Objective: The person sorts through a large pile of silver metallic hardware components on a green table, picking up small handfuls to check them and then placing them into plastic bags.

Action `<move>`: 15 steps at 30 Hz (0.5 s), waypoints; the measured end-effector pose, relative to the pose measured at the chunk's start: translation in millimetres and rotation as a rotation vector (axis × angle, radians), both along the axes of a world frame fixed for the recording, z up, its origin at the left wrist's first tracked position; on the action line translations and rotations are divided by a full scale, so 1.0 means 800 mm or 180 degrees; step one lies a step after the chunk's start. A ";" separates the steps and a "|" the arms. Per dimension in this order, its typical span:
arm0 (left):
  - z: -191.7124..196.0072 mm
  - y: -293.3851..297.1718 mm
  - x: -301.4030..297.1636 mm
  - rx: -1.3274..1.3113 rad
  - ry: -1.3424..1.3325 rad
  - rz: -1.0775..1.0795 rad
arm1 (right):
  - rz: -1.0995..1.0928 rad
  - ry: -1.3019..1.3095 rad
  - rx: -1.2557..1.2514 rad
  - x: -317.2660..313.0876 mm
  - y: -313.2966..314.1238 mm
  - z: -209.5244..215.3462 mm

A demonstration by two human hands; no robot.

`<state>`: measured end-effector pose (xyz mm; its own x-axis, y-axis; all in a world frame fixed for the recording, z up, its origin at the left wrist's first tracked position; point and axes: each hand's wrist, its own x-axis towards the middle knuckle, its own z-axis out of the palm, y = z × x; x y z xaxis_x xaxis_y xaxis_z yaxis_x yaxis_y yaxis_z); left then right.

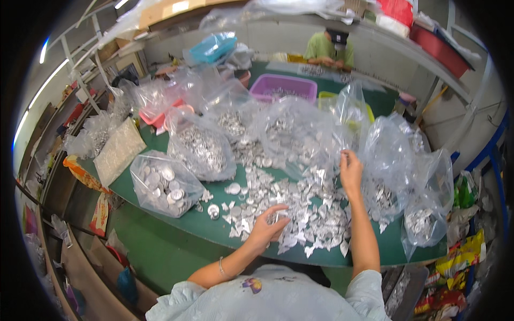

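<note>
Loose silver metal pieces (pixel 321 222), flat and of irregular shapes, are heaped across the green table (pixel 214 232). Low over the near side of this heap is my left hand (pixel 262 227), its fingers curved and apart. Silver shows between thumb and fingers; whether they touch it I cannot make out. My right hand (pixel 351 174) is raised at the heap's right side, fingertips pinched together around something small and dark, too small to name. Just beyond it stands a clear plastic bag (pixel 350 109). Another large clear bag (pixel 292 134) of silver pieces lies behind the heap.
Bags of round silver discs (pixel 168 184) and small parts (pixel 198 147) line the left. More filled bags (pixel 420 222) sit at the right edge. Farther back are a purple basin (pixel 284 88) and a seated person in green (pixel 329 51). A shelf (pixel 428 67) spans overhead.
</note>
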<state>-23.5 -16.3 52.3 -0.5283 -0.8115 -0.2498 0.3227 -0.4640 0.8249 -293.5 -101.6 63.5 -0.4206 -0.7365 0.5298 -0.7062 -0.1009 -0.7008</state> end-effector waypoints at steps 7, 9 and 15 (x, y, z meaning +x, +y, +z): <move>-0.019 -0.006 -0.028 0.0728 0.0062 -0.0718 | 0.1476 -0.1799 0.2096 0.009 0.140 -0.024; -0.030 -0.011 -0.037 0.0926 0.0058 -0.0815 | 0.1610 -0.0763 0.2168 0.005 0.163 -0.042; -0.043 -0.055 -0.066 0.1586 0.0366 -0.0813 | 0.0856 0.0108 0.1418 0.009 0.138 -0.043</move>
<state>-76.2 -60.5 18.3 -0.7387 -0.4533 -0.4989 0.2239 -0.8631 0.4527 -286.5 8.6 29.5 -0.1735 -0.9733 0.1504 -0.7194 0.0209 -0.6942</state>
